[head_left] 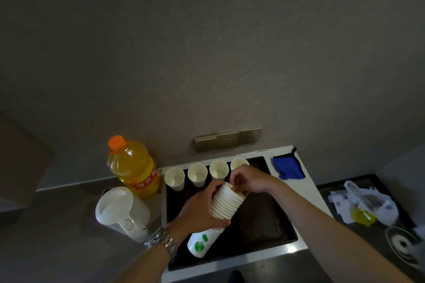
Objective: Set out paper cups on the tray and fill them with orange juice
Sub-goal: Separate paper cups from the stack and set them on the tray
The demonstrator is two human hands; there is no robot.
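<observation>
A black tray lies on the counter. Several white paper cups stand upright along its far edge; the leftmost cup is nearest the orange juice bottle, which has an orange cap and stands left of the tray. My left hand, with a metal watch on the wrist, holds a tilted stack of paper cups over the tray; the stack's bottom cup shows green dots. My right hand pinches the top cup at the stack's upper end, in front of the rightmost standing cup.
A white electric kettle sits at the tray's left. A blue cloth lies at the back right. Further right are a plastic bag with papers and a glass. Brass wall sockets are behind the tray.
</observation>
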